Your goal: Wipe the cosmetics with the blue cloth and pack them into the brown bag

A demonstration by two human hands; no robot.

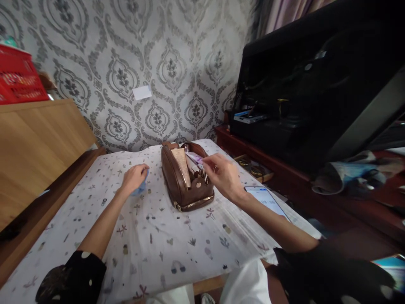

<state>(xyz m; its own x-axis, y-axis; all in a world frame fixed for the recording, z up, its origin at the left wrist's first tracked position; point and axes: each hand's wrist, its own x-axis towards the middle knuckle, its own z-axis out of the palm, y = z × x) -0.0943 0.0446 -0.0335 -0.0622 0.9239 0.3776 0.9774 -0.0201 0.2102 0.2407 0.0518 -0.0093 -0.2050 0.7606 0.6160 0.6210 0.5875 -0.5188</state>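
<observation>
A brown leather-look toiletry bag [171,177] with gold zips stands unzipped in the middle of the cloth-covered table. Inside it are a beige tube [181,162], a purple-and-white packet [194,158] and several smaller items that I cannot make out. My right hand [223,175] is over the bag's right rim, its fingers closed in a pinch beside the packet; what is between the fingertips is hidden. To the left of the bag, my left hand [134,177] is closed on a small, soft-looking blue thing [139,188], partly covered by the fingers, just above the cloth.
A phone [265,200] with its screen lit lies on the table's right side, under my right forearm. Beyond that edge are an open box [255,168] and a large black television [310,93]. On the left stands a wooden cabinet [44,143] bearing a red basket [20,76].
</observation>
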